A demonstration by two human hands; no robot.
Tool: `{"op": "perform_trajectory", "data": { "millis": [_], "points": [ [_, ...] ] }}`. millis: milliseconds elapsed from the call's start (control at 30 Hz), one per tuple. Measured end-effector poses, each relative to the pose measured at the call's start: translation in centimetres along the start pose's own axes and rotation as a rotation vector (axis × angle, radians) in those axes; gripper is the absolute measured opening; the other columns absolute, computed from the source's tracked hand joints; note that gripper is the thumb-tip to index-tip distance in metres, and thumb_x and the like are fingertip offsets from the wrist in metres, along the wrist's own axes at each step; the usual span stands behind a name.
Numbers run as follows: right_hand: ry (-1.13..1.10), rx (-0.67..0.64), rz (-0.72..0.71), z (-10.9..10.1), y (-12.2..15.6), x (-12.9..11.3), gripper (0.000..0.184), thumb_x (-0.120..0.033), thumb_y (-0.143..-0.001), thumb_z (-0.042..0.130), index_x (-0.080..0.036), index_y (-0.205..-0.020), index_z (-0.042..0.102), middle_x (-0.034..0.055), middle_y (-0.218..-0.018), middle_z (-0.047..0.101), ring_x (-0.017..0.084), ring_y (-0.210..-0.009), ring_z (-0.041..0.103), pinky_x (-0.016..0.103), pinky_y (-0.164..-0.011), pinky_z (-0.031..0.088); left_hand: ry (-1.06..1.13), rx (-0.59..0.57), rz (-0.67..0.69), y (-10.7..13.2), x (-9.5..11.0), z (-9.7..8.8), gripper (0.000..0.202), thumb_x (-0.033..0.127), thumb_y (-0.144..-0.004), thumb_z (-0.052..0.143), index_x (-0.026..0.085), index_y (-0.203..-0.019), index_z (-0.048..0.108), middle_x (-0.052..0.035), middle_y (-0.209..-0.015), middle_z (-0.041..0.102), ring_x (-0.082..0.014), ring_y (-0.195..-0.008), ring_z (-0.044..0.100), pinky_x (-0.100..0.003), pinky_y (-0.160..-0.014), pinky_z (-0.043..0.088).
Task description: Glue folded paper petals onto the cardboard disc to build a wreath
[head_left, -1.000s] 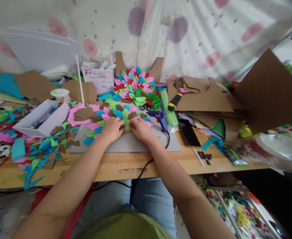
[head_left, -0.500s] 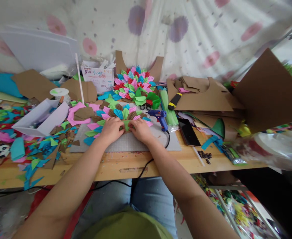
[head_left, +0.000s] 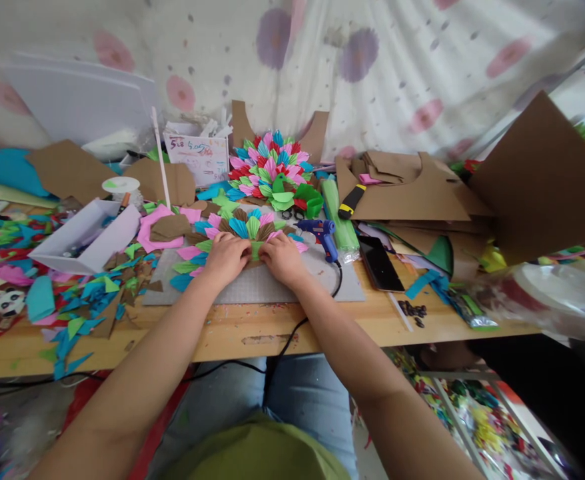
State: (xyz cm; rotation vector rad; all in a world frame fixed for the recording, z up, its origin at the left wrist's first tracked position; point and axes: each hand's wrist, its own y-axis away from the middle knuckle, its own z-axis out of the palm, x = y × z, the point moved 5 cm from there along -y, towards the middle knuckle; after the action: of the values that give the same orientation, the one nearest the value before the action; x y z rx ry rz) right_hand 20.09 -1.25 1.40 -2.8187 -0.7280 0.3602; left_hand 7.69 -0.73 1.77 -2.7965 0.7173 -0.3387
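Observation:
Both hands meet over the grey mat (head_left: 317, 293) at the front of the bench. Between them is a small green paper piece (head_left: 256, 251); my left hand (head_left: 228, 259) pinches its left end and my right hand (head_left: 282, 259) its right end. Just beyond my fingers fans a half-round of folded paper petals (head_left: 239, 230) in blue, pink, green and brown. My fingertips partly hide the green piece and the fan's lower middle. To the right of my right hand lies a blue hot glue gun (head_left: 322, 235), its black cord running off the table edge.
A finished-looking petal fan (head_left: 270, 163) with a green paper bird stands at the back. On the right lie a phone (head_left: 380, 263), a yellow-black cutter (head_left: 352, 201) and cardboard sheets (head_left: 412, 200). Paper scraps (head_left: 82, 300) and a white box (head_left: 87, 237) cover the left side.
The whole view has shifted slightly. My hands stay at the green paper piece, with the fingers moved only a little.

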Motion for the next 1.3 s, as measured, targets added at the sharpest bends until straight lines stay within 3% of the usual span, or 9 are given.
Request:
{"op": "perform_trajectory", "data": {
  "millis": [200,433,633,833,1033,1300],
  "points": [
    [0.049,0.012,-0.035,0.37,0.01,0.05,0.021,-0.020,-0.088,0.047,-0.018,-0.086,0.068,0.0083,-0.092,0.066,0.023,-0.094,0.046,0.035,-0.080,0.031,-0.017,0.021,0.035,0.09,0.02,0.05,0.009,0.029,-0.078,0.061,0.021,-0.081,0.063,-0.0044,-0.083,0.066,-0.0241,-0.089,0.052,-0.042,-0.090,0.033],
    [0.084,0.049,-0.028,0.25,0.00,0.13,0.020,-0.021,-0.088,0.049,-0.018,-0.097,0.066,0.0080,-0.095,0.068,0.024,-0.096,0.048,0.035,-0.080,0.030,-0.029,0.052,0.041,0.10,0.00,-0.15,0.004,0.025,-0.075,0.063,0.021,-0.073,0.063,-0.0036,-0.084,0.066,-0.0246,-0.092,0.051,-0.042,-0.089,0.034],
    [0.077,0.024,-0.026,0.31,-0.06,-0.03,0.018,-0.022,-0.088,0.050,-0.018,-0.091,0.068,0.0078,-0.095,0.067,0.023,-0.097,0.047,0.034,-0.080,0.030,-0.008,0.049,0.044,0.02,-0.03,-0.02,0.005,0.024,-0.075,0.062,0.021,-0.072,0.062,-0.0024,-0.081,0.067,-0.0235,-0.090,0.053,-0.043,-0.094,0.032],
    [0.090,0.034,0.009,0.19,-0.13,-0.14,0.019,-0.022,-0.088,0.050,-0.017,-0.094,0.068,0.0078,-0.095,0.068,0.024,-0.097,0.047,0.035,-0.082,0.030,-0.009,0.065,-0.003,-0.03,-0.28,0.10,0.008,0.025,-0.076,0.062,0.021,-0.082,0.063,-0.0030,-0.083,0.068,-0.0235,-0.088,0.054,-0.042,-0.094,0.033],
    [0.112,0.052,0.005,0.24,-0.19,-0.22,0.021,-0.023,-0.089,0.049,-0.018,-0.086,0.069,0.0086,-0.092,0.065,0.024,-0.097,0.044,0.035,-0.082,0.030,-0.041,0.049,-0.007,-0.04,-0.09,0.19,0.005,0.024,-0.077,0.059,0.022,-0.074,0.063,-0.0031,-0.083,0.069,-0.0236,-0.089,0.055,-0.043,-0.096,0.032],
    [0.103,0.041,-0.031,-0.03,-0.05,-0.43,0.023,-0.021,-0.091,0.045,-0.019,-0.090,0.068,0.0073,-0.092,0.067,0.023,-0.095,0.045,0.036,-0.081,0.029,-0.046,0.063,0.012,-0.05,-0.04,0.09,0.006,0.023,-0.075,0.059,0.021,-0.071,0.062,-0.0039,-0.082,0.067,-0.0245,-0.091,0.053,-0.045,-0.096,0.032]
  ]
}}
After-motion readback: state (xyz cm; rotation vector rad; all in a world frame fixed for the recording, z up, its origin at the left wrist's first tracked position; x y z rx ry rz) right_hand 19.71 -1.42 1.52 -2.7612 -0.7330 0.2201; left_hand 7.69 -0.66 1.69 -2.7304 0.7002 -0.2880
